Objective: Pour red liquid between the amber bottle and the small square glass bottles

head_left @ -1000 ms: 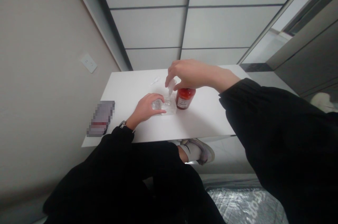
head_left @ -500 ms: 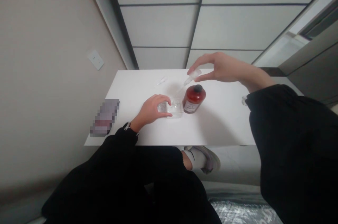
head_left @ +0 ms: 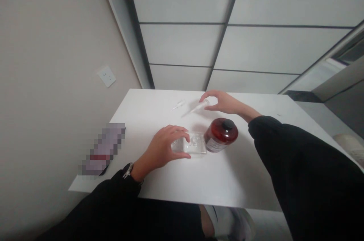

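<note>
The dropper [head_left: 195, 109] extends leftward from the right hand's [head_left: 226, 103] fingertips.

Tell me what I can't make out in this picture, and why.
All in the head view, now:
- Words on the red bottle: too small and blurred.
- Near end of the clear box: partly behind the left hand.
- Any liquid in the dropper at the right hand: too faint.
- Face of the flat thing far left: pixelated.
- Shoe: cut off by the bottom edge.
</note>
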The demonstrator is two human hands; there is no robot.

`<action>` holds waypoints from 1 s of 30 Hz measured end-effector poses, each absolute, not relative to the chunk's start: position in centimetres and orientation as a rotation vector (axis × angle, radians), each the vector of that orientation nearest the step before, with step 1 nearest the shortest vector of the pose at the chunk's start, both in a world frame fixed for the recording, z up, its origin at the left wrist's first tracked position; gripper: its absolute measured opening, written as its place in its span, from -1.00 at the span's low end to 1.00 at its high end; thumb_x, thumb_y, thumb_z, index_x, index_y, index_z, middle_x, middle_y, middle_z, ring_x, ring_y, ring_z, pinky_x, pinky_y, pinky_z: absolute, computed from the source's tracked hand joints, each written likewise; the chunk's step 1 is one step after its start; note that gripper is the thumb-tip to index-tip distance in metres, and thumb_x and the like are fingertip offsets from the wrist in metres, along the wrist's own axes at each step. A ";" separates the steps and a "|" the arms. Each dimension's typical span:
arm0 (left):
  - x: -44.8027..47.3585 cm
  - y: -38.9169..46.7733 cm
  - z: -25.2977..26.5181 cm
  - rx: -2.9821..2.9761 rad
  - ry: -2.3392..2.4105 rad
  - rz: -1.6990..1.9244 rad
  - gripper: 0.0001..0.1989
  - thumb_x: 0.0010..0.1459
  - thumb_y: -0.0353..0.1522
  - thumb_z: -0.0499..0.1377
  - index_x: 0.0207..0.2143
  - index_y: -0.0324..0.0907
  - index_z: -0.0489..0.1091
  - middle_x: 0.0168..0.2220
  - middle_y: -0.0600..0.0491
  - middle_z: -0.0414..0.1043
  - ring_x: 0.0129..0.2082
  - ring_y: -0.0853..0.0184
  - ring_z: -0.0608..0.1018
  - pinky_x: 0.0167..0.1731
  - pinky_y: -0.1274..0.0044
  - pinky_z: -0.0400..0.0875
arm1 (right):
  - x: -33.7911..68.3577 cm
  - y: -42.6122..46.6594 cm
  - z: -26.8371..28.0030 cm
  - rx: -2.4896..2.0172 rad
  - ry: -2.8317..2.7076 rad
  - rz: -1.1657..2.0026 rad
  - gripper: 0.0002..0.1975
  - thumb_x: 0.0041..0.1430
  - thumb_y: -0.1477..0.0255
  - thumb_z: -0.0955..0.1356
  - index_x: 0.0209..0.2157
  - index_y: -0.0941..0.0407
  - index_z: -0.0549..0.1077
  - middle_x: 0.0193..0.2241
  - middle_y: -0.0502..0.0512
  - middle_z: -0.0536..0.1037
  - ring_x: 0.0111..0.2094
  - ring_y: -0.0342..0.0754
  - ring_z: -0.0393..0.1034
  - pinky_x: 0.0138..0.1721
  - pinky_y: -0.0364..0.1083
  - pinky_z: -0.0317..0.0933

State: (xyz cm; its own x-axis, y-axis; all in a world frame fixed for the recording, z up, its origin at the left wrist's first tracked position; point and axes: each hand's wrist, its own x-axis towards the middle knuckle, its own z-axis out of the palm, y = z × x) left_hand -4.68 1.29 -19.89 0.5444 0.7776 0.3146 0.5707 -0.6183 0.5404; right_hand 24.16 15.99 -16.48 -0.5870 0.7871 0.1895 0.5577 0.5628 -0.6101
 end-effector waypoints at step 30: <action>-4.8 1.8 -19.3 2.417 1.083 0.715 -0.62 0.15 -0.10 0.47 -0.12 -0.07 0.50 0.07 -0.03 0.63 0.09 0.10 0.61 0.15 0.25 0.45 | 26.0 3.0 -19.5 -0.965 -1.659 0.960 -0.25 0.16 -0.22 0.43 0.21 -0.06 0.40 0.26 0.22 0.50 0.29 0.18 0.40 0.35 0.24 0.24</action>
